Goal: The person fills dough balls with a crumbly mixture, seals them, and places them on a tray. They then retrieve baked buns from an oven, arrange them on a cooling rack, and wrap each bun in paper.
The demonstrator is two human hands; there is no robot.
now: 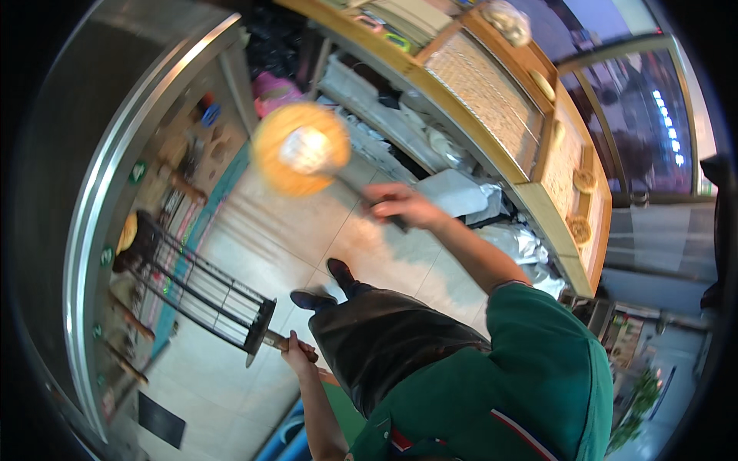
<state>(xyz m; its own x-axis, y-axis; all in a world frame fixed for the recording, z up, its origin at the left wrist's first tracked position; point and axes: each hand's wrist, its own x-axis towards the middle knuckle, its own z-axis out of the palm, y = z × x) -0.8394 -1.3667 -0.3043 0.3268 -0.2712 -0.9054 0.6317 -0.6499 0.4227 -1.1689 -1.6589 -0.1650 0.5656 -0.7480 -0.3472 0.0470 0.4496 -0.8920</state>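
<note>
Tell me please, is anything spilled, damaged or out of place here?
Nothing looks clearly spilled or damaged. An untidy spot is below the wooden counter, where silvery wrapping lies crumpled and bunched. The round golden thing beyond the right hand is too blurred to judge.

The barred rack [206, 280] is probably metal, its handle [274, 339] smooth wood; the apron [388, 338] glossy, the floor tiles [288, 219] polished.

Rack [206, 290] left of bread [301, 150], seemingly.
</note>
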